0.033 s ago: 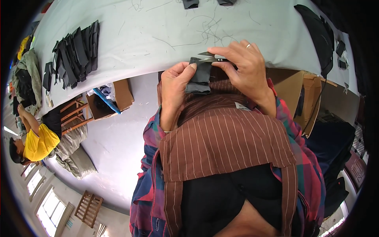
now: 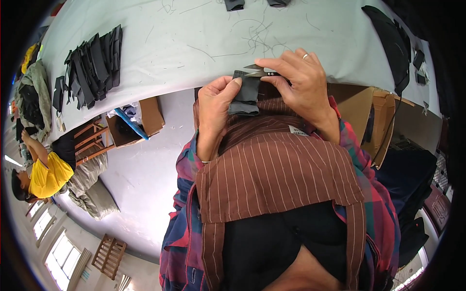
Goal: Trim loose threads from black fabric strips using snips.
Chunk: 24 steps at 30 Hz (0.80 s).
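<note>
The left hand [image 2: 213, 99] pinches a dark grey cloth piece [image 2: 246, 92] between its thumb and its fingers, and the cloth hangs down beside the fingertips. The right hand [image 2: 305, 85] holds small metal snips [image 2: 256, 73] between thumb and fingers; the two blades stand a little apart and point toward the left thumb. The blades are at the upper edge of the cloth, but whether they touch it I cannot tell. Just beyond the fingers, loose threads [image 2: 262, 40] lie on the pale table [image 2: 160, 53]. Well to the left of the fingers is a row of dark strips [image 2: 94, 68]. Below the fingers is a brown striped apron [image 2: 276, 174]. Farthest left, a person in a yellow shirt [image 2: 51, 175] reaches to the table.
</note>
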Tool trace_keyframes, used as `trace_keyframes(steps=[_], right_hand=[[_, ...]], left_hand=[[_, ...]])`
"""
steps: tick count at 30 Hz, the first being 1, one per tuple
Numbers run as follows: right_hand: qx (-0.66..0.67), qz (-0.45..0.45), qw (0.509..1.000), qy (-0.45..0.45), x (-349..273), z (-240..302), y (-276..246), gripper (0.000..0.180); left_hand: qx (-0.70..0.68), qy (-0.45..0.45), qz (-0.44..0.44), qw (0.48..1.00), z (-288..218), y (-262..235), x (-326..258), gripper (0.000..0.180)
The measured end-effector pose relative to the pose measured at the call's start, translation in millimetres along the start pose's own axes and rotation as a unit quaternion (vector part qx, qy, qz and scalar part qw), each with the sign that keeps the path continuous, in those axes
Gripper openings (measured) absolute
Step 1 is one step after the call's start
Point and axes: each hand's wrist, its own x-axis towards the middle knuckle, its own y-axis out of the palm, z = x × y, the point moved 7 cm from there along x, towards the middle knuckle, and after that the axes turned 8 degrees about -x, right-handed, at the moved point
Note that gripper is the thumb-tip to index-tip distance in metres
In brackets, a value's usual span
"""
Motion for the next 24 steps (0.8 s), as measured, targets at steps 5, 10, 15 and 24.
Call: trace_keyframes(steps=[5,10,15,24], right_hand=[[-0.013,0.012,1.0,0.003,-1,1,1,0.031],[0.023,0.015,0.999,0.022,-1,-1,1,0.031],[-0.013,0.04,0.999,0.0,-1,3,4,0.029],[0.147,0.073,0.986,0.033,-2,-6,11,0.031]], left_hand=[[0.009,0.006,0.0,1.0,-1,0,-1,0.015],[0.015,0.008,-0.002,1.0,-1,1,-2,0.015],[0.067,0.03,0.0,0.997,0,-3,-1,0.015],[0.021,0.002,0.005,1.0,0,0,-3,0.016]])
